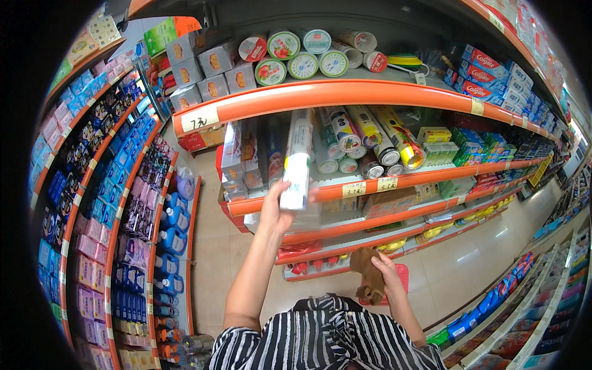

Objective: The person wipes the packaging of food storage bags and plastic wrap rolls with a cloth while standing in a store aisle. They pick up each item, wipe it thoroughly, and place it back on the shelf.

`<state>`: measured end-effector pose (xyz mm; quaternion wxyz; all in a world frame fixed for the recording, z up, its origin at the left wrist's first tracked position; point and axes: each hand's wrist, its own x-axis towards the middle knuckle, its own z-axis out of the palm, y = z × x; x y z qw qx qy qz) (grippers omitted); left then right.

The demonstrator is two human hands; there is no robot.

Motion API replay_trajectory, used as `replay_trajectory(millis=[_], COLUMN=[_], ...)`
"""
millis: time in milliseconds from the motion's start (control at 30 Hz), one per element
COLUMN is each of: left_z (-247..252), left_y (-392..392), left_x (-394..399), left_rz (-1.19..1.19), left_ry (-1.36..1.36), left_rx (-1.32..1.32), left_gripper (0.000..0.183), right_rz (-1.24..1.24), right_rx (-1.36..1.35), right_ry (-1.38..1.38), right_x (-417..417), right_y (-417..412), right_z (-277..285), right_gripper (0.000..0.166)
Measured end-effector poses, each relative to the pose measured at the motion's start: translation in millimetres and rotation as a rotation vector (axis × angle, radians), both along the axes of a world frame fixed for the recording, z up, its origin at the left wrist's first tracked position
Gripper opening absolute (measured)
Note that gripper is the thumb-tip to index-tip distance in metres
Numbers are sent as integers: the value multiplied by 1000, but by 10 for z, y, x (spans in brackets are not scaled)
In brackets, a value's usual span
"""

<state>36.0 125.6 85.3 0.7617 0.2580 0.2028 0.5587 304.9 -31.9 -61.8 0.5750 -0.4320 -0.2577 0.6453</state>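
Observation:
My left hand (276,208) grips the lower end of a long white tube-shaped package (297,162), which slants up in front of the second shelf's orange edge. Its near end is blurred. In my right hand (388,273), lower and to the right, hangs a crumpled brown cloth (370,273). Behind the white package lie several yellow and white tubes (365,127) on that shelf, beside silver boxes (238,157). Round tubs with green lids (303,65) are stacked on the shelf above.
Toothpaste boxes (483,69) fill the upper shelf's right part. Shelves with blue bottles (175,219) and pink packs curve down the left. A red plastic stool or basket (401,277), partly hidden, is on the floor near my right hand. Another goods shelf (518,319) runs along the lower right.

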Motion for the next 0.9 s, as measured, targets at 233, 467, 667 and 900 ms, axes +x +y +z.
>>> replay_trajectory(millis=[233,467,667,900], left_z=[-373,-424,-478,-460], left_y=[-633,-832,-1018,-1042], left_x=[-182,-99,-129,-128], left_rz=[5,168,198,96], left_ry=[133,417,659,842], left_rx=[109,318,441,565], left_gripper=[64,81,83,83], right_rz=[103,138,149,107], right_rx=[-54,-52,18,49], right_ry=[-15,7,12,4], right_x=[-72,-288,-335,-422], right_y=[98,203,191,207], right_z=[13,165,250,469], right_gripper=[39,38,38,38])
